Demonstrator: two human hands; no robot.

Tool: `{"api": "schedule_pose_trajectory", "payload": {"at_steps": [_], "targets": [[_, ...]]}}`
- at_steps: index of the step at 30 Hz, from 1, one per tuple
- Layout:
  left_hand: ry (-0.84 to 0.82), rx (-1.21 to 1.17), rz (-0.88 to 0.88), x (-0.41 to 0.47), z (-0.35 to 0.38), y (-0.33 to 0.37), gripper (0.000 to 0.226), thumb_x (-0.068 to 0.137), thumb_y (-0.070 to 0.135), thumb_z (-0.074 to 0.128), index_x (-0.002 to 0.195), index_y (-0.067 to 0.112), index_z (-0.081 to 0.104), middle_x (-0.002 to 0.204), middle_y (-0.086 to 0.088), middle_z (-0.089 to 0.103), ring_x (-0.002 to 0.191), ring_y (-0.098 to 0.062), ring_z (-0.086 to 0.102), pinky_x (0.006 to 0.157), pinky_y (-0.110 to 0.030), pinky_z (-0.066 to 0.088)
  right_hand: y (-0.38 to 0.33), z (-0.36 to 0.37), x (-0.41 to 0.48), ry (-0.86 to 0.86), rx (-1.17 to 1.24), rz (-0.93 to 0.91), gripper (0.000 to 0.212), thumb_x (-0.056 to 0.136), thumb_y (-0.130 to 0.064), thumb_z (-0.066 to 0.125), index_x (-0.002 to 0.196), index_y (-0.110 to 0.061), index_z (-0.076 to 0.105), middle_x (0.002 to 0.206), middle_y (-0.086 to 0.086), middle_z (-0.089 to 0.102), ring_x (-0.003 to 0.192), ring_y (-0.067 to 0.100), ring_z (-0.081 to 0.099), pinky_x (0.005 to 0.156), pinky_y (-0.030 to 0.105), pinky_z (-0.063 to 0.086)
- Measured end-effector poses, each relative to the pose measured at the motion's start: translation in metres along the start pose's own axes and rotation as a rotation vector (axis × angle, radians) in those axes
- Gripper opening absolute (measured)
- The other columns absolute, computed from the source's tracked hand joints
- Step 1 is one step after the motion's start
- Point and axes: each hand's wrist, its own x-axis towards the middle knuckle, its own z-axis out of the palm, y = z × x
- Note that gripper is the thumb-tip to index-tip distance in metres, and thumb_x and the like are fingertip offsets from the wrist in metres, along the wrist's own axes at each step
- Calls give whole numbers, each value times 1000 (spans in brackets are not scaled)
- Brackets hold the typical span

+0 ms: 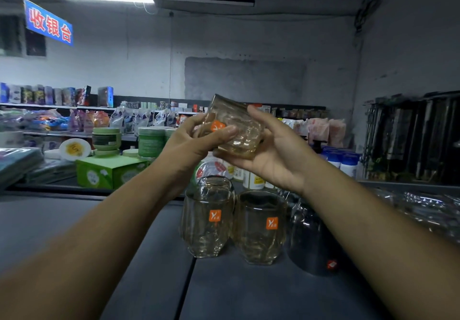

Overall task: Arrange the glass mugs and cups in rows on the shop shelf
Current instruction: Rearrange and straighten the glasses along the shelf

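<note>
Raised above the dark shelf (74, 220), a tilted amber glass cup (239, 130) is held in both hands. The left hand (196, 140) is wrapped round its side, and its fingers (224, 130) partly cover an orange label. The right hand (271, 155) is cupped under its lower end, gripping it. Two matching cups (207, 230) (260, 240), each marked with an orange label showing a white "Y", are stood side by side near the shelf's middle. A dark cup (308, 240) with a red sticker is set just beside them towards the right edge. "收银台" can be read in red on a blue sign (47, 22) hung on the grey wall.
</note>
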Motion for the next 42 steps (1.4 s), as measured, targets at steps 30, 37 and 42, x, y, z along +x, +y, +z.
{"api": "schedule_pose_trajectory", "payload": {"at_steps": [30, 37, 42], "targets": [[-154, 707, -263, 9, -26, -26, 10, 91, 20, 73, 92, 16, 82, 77, -3, 76, 61, -9, 65, 60, -26, 54, 7, -46, 49, 20, -1815, 431, 58, 67, -65, 81, 94, -18, 62, 95, -2, 62, 95, 19, 61, 78, 34, 49], [-174, 699, -265, 7, -28, -26, 12, 90, 25, 74, 94, 17, 81, 89, -7, 78, 75, -20, 67, 73, -34, 57, -6, -37, 32, -29, -1840, 394, 61, 80, -72, 66, 102, -16, 69, 91, -5, 61, 77, 11, 58, 64, 28, 46], [-184, 726, -219, 6, -26, -25, 12, 90, 24, 74, 96, 15, 80, 86, -6, 77, 71, -19, 68, 67, -34, 58, -19, -47, 6, -56, -1661, 234, 33, 90, -34, 74, 121, -23, 69, 111, 2, 73, 94, 23, 73, 84, 40, 61]]}}
